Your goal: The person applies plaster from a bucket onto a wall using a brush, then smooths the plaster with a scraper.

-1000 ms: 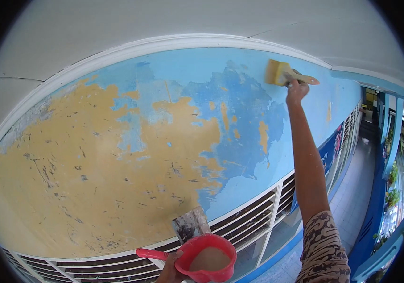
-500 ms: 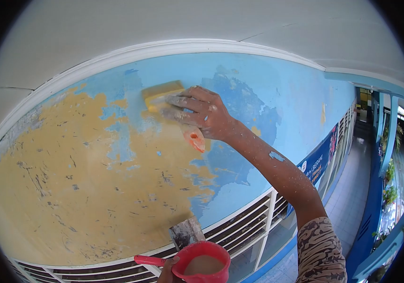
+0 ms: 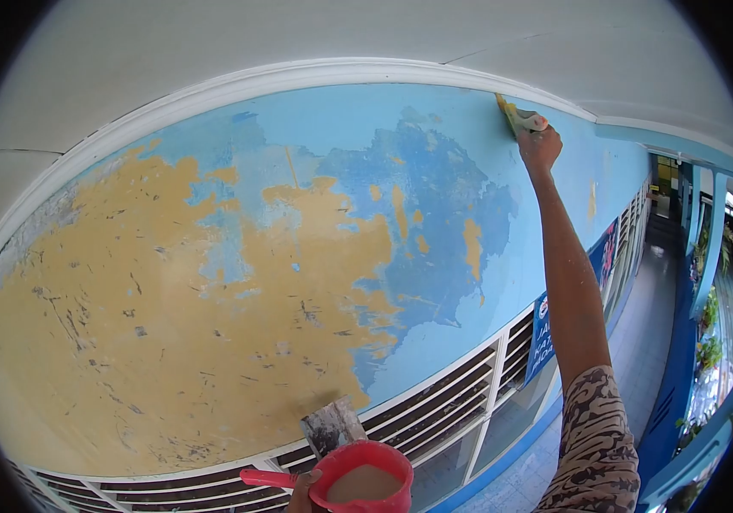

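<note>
High on the right part of the blue wall, my right hand is closed on a scraper, whose yellowish blade edge touches the wall just under the white trim. My left hand, partly cut off by the bottom edge, grips the red dipper near its handle. Beige-grey liquid fills the inside of the dipper. A wide, stained metal blade stands up behind the dipper; its lower end is hidden. Tan patches with dark scuffs cover the wall's left and middle.
White trim runs between wall and ceiling. Below the wall are louvred windows with white slats. To the right are a blue banner, a tiled walkway, blue posts and plants.
My right hand has swept right and up with the scraper, from the wall's middle to just below the trim. Several tan streaks now show on the darker blue area. My left hand has barely moved.
</note>
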The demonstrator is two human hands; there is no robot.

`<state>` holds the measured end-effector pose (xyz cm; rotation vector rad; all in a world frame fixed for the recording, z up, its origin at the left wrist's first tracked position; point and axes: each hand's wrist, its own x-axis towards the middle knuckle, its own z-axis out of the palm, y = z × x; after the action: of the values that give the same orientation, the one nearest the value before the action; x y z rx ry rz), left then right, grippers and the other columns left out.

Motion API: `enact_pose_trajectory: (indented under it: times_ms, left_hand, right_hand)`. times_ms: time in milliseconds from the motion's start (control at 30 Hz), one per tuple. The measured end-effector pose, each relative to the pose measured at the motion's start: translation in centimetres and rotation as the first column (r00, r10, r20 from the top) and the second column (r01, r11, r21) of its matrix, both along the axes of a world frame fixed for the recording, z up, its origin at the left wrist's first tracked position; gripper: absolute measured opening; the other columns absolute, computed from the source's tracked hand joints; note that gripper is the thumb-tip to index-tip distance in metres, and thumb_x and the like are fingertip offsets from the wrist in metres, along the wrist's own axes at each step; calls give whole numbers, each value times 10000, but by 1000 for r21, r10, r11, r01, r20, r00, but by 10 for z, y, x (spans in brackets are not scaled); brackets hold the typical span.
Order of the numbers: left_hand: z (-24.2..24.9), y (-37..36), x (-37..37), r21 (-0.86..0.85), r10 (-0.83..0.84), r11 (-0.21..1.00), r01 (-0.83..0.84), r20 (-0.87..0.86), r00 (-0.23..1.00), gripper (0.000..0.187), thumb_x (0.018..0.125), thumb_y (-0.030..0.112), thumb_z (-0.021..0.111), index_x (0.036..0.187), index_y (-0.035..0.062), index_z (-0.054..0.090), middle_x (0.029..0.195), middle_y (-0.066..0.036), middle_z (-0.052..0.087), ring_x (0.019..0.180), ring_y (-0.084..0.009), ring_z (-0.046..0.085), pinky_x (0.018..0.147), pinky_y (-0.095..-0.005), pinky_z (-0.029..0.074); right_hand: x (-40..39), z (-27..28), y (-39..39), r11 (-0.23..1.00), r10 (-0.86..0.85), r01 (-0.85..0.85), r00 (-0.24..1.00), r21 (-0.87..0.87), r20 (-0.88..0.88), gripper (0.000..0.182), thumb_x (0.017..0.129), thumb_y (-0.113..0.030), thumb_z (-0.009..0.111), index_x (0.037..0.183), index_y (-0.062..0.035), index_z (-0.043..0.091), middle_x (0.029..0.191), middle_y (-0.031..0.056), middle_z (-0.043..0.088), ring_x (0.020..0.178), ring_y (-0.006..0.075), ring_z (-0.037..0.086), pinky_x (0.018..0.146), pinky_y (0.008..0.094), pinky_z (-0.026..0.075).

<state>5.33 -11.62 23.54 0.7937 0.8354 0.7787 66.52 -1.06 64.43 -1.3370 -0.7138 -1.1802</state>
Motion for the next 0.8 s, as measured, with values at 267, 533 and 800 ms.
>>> enact_pose_trajectory:
  times_ms: [267, 533, 800]
  left_hand:
    - [24, -1, 21, 77, -150, 987, 141, 115, 982, 796, 896, 524, 557, 1525, 73, 370, 1454, -183, 532, 1285, -382, 568, 985, -571, 527]
    - [-15, -2, 28, 12, -155, 988, 155, 75, 985, 727, 916, 531, 530, 1477, 79, 427, 1376, -176, 589, 1159, -356, 652, 822, -518, 618]
    - [-36, -17, 2, -42, -19, 999, 15, -83, 996, 657, 946, 552, 541, 1395, 73, 526, 1285, -145, 655, 1073, -315, 691, 744, -481, 642]
  right_hand:
    - [-280, -77, 7, 850, 322, -494, 763, 185, 560, 230, 718, 0, 741, 932, -83, 737, 846, 97, 720, 709, 294, 668, 594, 373, 516]
    - [-169, -134, 2, 79, 988, -934, 119, 349, 94, 348, 819, -22, 779, 1143, 61, 685, 1026, 88, 715, 838, 138, 673, 750, 294, 565]
    - [24, -243, 1, 908, 301, -68, 793, 413, -530, 361, 790, -154, 746, 1058, 86, 712, 909, 155, 737, 822, 220, 702, 734, 340, 554]
